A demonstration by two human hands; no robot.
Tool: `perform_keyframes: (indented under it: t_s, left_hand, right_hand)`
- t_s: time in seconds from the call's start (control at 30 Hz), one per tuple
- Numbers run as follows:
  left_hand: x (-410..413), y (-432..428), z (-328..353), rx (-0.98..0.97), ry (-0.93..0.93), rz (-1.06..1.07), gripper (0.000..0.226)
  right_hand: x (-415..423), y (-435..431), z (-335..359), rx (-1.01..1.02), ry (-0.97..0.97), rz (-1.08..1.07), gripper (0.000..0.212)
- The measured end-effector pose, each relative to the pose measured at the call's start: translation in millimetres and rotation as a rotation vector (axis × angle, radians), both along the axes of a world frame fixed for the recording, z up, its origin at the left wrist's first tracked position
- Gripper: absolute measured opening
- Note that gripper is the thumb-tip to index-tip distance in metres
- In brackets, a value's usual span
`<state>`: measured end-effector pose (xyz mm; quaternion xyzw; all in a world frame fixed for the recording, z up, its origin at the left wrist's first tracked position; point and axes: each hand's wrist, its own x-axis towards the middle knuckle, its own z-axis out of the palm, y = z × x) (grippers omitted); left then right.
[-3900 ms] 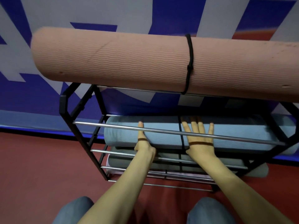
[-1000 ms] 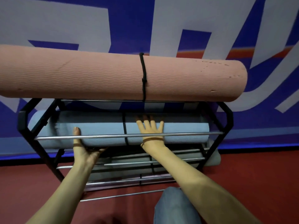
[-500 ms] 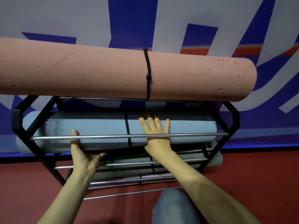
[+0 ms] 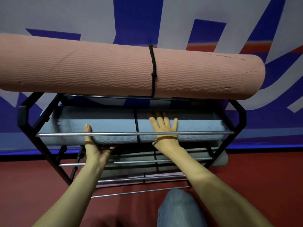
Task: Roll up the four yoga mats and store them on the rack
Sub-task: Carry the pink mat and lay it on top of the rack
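A black rack [image 4: 24, 118] with silver bars holds the rolled mats. On top lies the pink mat [image 4: 106, 71], tied with a black cord. The light blue mat [image 4: 111, 123], bound by a black strap, lies on the second shelf behind a silver bar. My left hand [image 4: 95, 149] reaches under this mat, fingers beneath it and thumb upright against its front. My right hand [image 4: 164, 130] lies flat on the blue mat, fingers spread, just right of the strap. A grey mat [image 4: 219, 158] lies one shelf lower, and a purple mat [image 4: 164, 175] below that.
The rack stands on a red floor against a blue and white wall banner. My knee in jeans [image 4: 178, 208] is close in front of the rack's lowest bars. The pink mat overhangs the rack on both sides.
The blue mat has slid a little to the right on its shelf under both hands. Since 3.9 s ago my left hand has dropped from the mat's front to beneath it.
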<state>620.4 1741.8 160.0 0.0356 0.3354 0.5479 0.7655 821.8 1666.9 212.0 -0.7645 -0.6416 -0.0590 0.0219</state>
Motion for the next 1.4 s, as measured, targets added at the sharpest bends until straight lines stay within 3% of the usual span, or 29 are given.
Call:
perform_keyframes:
  t_s: [0.47, 0.7, 0.83, 1.0, 1.1, 1.4]
  left_hand:
    - [-3, -19, 12, -0.001, 0.063, -0.035, 0.079]
    - [-8, -14, 14, -0.063, 0.204, 0.041, 0.066]
    - [-10, -18, 12, -0.046, 0.197, 0.011, 0.052]
    - [-17, -14, 15, -0.038, 0.067, -0.022, 0.063]
    - [-19, -10, 18, -0.039, -0.005, -0.005, 0.068]
    - [-13, -16, 16, -0.014, 0.038, -0.012, 0.066]
  right_hand:
    - [10, -11, -22, 0.196, -0.014, 0.084, 0.108]
    - [4, -20, -36, 0.389, 0.057, 0.322, 0.086]
    - [-8, -21, -43, 0.349, 0.004, 0.240, 0.097]
    - [-9, -11, -31, 0.258, -0.073, 0.014, 0.117]
    - [-2, -6, -26, 0.285, -0.130, -0.036, 0.113]
    - [4, -13, -30, 0.380, -0.158, -0.018, 0.109]
